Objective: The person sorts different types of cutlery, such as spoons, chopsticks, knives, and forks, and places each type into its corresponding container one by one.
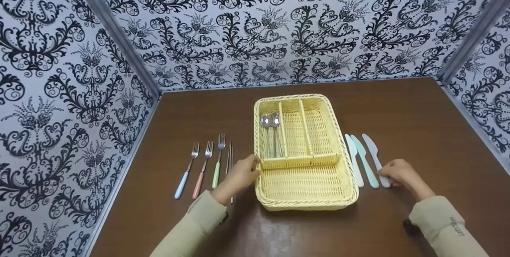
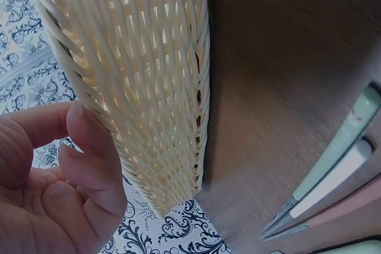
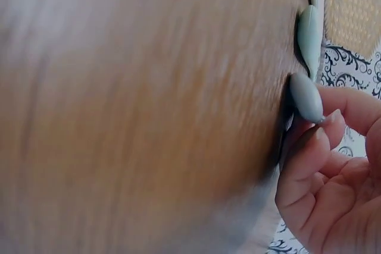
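Note:
A pale yellow wicker basket (image 1: 306,202) with dividers lies on the table. My left hand (image 1: 243,171) holds its left rim; in the left wrist view, the thumb and curled fingers (image 2: 89,132) meet at the woven edge. To the basket's right lie three table knives: a white one (image 1: 356,165), a mint green one (image 1: 368,165) and a pale grey-blue one (image 1: 370,145). The outermost, grey-blue knife has its handle pinched by my right hand (image 1: 402,174). Up close in the right wrist view, that handle's rounded end (image 3: 306,98) sits between thumb and fingers.
Two metal spoons (image 1: 275,120) rest in the basket's left compartment. Left of the basket are three forks with blue (image 1: 181,185), pink (image 1: 198,185) and green (image 1: 216,173) handles, plus metal chopsticks (image 1: 229,157) partly behind my left arm. Patterned walls (image 1: 255,50) border the brown table.

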The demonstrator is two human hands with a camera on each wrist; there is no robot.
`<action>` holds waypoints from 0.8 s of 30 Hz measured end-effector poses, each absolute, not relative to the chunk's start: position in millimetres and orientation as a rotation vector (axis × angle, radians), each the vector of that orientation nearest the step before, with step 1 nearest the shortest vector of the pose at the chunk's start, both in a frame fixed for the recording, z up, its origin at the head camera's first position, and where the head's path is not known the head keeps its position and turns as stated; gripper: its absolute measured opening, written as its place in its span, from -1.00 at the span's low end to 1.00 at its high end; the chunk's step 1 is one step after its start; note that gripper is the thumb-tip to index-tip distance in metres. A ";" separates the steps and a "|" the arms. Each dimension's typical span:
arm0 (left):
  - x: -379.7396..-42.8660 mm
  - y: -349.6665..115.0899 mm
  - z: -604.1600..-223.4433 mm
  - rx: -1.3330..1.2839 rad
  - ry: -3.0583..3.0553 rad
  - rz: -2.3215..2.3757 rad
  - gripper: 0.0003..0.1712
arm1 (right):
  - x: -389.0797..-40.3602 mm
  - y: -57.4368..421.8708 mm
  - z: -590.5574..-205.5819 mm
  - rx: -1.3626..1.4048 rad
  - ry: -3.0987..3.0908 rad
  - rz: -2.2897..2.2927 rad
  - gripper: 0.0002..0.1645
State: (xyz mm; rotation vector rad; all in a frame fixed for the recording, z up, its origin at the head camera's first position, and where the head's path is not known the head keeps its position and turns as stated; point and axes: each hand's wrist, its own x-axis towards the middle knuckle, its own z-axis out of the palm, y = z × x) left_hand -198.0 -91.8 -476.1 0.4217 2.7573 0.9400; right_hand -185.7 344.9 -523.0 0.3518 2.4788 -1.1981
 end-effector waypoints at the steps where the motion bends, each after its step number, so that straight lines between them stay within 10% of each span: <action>1: -198.0 -91.7 -475.4 0.418 2.755 0.940 -0.74 | -185.7 346.8 -523.3 0.343 2.459 -1.228 -0.75; 11: -195.5 -73.6 -452.0 0.444 2.761 0.844 -0.65 | -186.3 344.5 -501.0 0.254 2.317 -1.565 -0.50; 24: -185.3 0.7 -415.9 0.600 2.525 1.448 -0.69 | -161.7 210.8 -432.2 -0.198 2.259 -1.791 -0.68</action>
